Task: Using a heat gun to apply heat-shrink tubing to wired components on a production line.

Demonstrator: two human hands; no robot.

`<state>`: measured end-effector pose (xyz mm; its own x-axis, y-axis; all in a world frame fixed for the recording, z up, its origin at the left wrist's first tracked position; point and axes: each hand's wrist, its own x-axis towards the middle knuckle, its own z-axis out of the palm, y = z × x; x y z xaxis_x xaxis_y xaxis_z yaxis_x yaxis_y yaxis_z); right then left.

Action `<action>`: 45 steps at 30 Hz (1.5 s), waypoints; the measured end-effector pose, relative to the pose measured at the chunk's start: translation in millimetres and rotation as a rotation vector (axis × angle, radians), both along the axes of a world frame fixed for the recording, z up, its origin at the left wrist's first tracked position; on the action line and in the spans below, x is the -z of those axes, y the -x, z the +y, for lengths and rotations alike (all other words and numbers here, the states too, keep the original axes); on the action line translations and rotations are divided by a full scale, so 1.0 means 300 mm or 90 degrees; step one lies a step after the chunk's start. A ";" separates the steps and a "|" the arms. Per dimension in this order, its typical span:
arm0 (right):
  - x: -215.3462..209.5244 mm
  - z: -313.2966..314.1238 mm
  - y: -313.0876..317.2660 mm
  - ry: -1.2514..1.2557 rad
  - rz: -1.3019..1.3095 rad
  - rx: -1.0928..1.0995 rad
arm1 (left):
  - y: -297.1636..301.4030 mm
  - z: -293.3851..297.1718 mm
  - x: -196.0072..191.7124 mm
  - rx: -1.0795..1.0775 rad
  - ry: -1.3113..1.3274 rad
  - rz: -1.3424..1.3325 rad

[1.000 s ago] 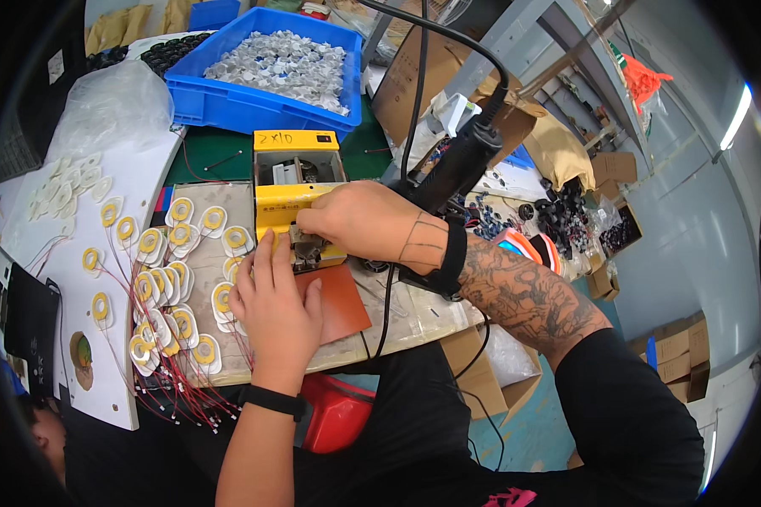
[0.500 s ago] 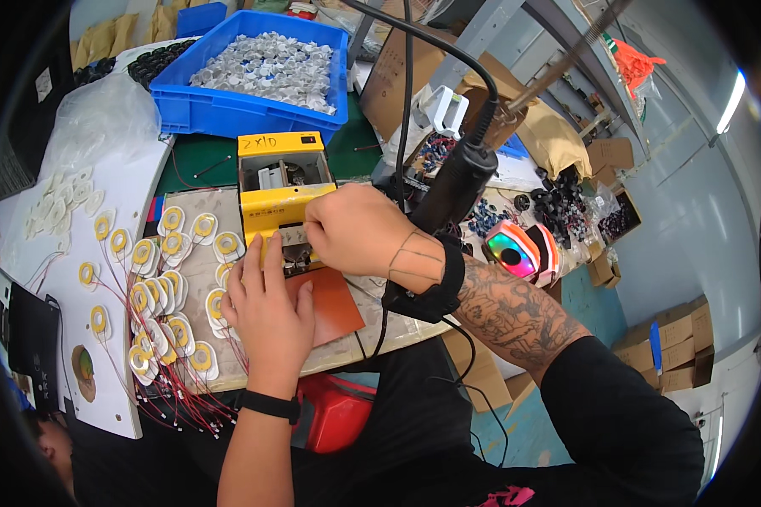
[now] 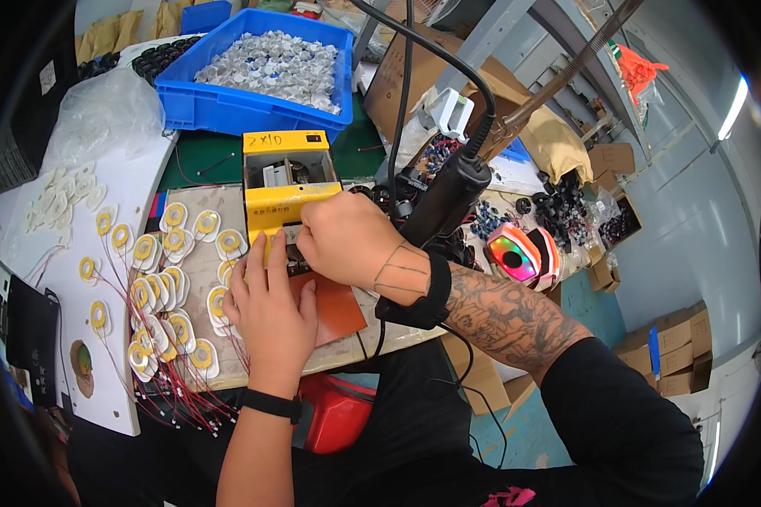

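A yellow box-shaped machine [image 3: 281, 199] with an open compartment on top stands on the bench in front of me. My left hand [image 3: 271, 308] has its fingers stretched out, the tips against the lower front of the machine; I see nothing held in it. Curled closed at the machine's front right is my right hand [image 3: 351, 241], its fingertips and whatever they grip hidden behind the knuckles. Under my hands lies a flat orange-brown sheet [image 3: 338, 306]. To the left are many white oval discs with yellow rings [image 3: 177, 286], trailing thin red and black wires.
A blue bin [image 3: 254, 110] full of small white parts sits at the back left. A black cylindrical tool [image 3: 448, 194] on a cable hangs beside my right wrist. Farther right are a colour-lit device [image 3: 516, 253] and piles of dark small parts [image 3: 558, 211]. A red stool [image 3: 338, 414] is below.
The view has shifted slightly. My right hand has tilted a little at the machine's front and stays closed. My left hand keeps nearly the same place.
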<state>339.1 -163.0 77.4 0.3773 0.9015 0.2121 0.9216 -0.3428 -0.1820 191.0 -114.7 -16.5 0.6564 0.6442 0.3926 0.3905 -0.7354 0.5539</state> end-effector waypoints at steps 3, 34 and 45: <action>0.001 0.014 0.009 0.013 0.000 0.030 | -0.003 0.000 0.004 0.004 -0.001 -0.007; 0.009 -0.043 -0.096 0.030 0.082 -0.070 | -0.003 0.001 0.002 0.010 0.018 -0.016; -0.019 -0.012 -0.083 0.082 0.218 -0.037 | -0.001 0.003 0.007 0.009 0.016 -0.012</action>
